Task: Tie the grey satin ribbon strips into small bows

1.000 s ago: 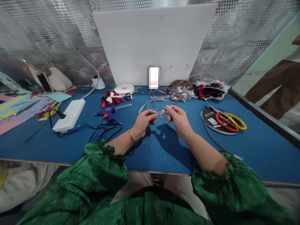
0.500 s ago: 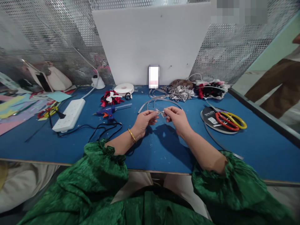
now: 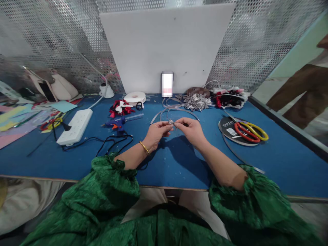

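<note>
A small grey ribbon bow point(image 3: 171, 121) is pinched between my two hands above the middle of the table. My left hand point(image 3: 156, 134), with a gold bangle at its wrist, is closed on the bow's left side. From the right, the thumb and forefinger of my right hand point(image 3: 191, 130) grip its other side. The fingers cover much of the bow. Just behind my hands, a long grey ribbon point(image 3: 176, 109) lies in loose loops on the blue table. Beyond it is a heap of grey ribbon bows point(image 3: 197, 101).
Left are a blue glue gun point(image 3: 116, 123), its black cord, a white power strip point(image 3: 75, 127), red bows point(image 3: 120, 108) and a white ribbon spool point(image 3: 135, 97). Scissors point(image 3: 247, 131) lie on a black spool point(image 3: 232, 135) at right. A phone point(image 3: 167, 84) leans on a white board point(image 3: 166, 44).
My right hand has moved slightly left, closer to my left hand. The bow now sits between nearly touching fingertips.
</note>
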Demonstrator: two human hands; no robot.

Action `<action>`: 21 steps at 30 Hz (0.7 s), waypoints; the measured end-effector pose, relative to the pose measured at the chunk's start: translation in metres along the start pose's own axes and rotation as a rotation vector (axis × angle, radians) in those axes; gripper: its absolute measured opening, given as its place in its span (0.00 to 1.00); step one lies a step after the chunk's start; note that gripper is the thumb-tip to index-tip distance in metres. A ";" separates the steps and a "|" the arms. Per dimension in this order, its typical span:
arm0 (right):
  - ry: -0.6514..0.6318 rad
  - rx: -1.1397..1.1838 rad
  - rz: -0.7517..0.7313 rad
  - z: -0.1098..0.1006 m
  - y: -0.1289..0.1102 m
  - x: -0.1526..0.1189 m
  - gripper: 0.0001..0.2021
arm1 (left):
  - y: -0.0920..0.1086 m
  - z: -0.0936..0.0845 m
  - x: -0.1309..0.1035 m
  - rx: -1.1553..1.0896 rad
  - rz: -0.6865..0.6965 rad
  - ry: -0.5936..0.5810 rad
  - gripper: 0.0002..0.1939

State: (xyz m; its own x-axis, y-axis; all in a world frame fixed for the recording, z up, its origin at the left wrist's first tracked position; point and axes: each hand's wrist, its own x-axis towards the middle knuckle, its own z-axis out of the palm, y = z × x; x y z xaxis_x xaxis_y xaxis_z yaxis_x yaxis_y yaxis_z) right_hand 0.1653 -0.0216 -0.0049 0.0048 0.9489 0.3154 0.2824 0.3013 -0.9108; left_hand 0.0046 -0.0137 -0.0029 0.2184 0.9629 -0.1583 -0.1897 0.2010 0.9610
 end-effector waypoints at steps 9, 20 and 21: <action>0.010 -0.001 -0.025 0.004 0.004 0.000 0.07 | -0.006 0.000 0.002 -0.040 -0.119 -0.189 0.18; -0.048 0.062 0.090 0.004 0.002 -0.001 0.07 | -0.004 0.001 -0.004 0.122 -0.102 -0.220 0.15; -0.023 0.019 0.086 0.005 0.004 -0.001 0.07 | -0.004 0.001 -0.004 0.161 -0.076 -0.205 0.13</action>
State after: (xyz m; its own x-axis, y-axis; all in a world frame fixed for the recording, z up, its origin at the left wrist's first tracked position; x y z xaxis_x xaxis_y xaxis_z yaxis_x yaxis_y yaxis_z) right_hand 0.1618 -0.0211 -0.0099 0.0064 0.9733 0.2295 0.2637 0.2198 -0.9392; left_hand 0.0054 -0.0188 -0.0054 0.4184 0.8863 -0.1984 -0.0137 0.2246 0.9744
